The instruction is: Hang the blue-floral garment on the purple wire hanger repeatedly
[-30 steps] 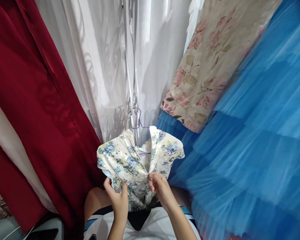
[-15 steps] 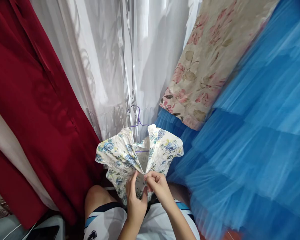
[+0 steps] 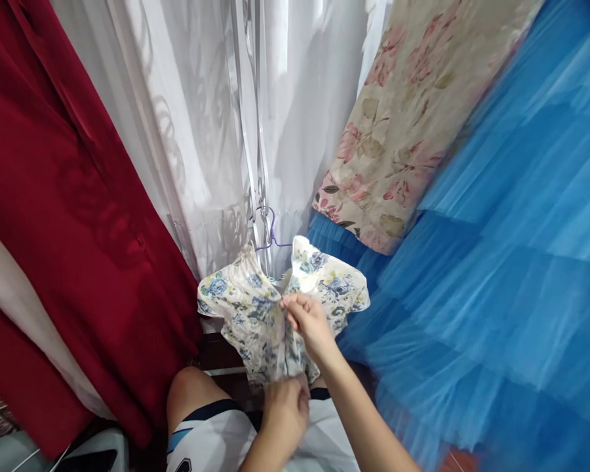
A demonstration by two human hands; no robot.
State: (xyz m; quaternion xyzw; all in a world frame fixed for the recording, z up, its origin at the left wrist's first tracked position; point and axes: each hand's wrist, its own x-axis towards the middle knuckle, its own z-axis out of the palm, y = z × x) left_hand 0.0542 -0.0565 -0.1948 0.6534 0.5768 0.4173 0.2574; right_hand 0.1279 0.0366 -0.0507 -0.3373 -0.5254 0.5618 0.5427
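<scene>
A white cap-sleeved blouse (image 3: pixel 246 314) with blue flowers hangs on a purple wire hanger (image 3: pixel 274 229) above my lap. My right hand (image 3: pixel 307 321) is closed in a pinch at the bottom of the V-shaped neck opening, on what looks like the zipper; its pull is hidden by the fingertips. Lower down, my left hand (image 3: pixel 284 400) is curled at the bottom of the blouse and seems to hold the cloth there, though motion blurs its fingers. Below the left hand, the hem cannot be made out.
The hanger hooks onto white hanging straps (image 3: pixel 255 131) in front of a white curtain (image 3: pixel 305 98). Red cloth (image 3: pixel 93 216) drapes on the left. At right hang a beige floral cloth (image 3: pixel 398 131) and a tiered blue tulle skirt (image 3: pixel 496 275). A grey plastic object (image 3: pixel 118 442) lies low left.
My right hand has moved up the blouse front, and the neck opening has closed from below to a shorter V. My left hand has dropped from beside it to the lower part.
</scene>
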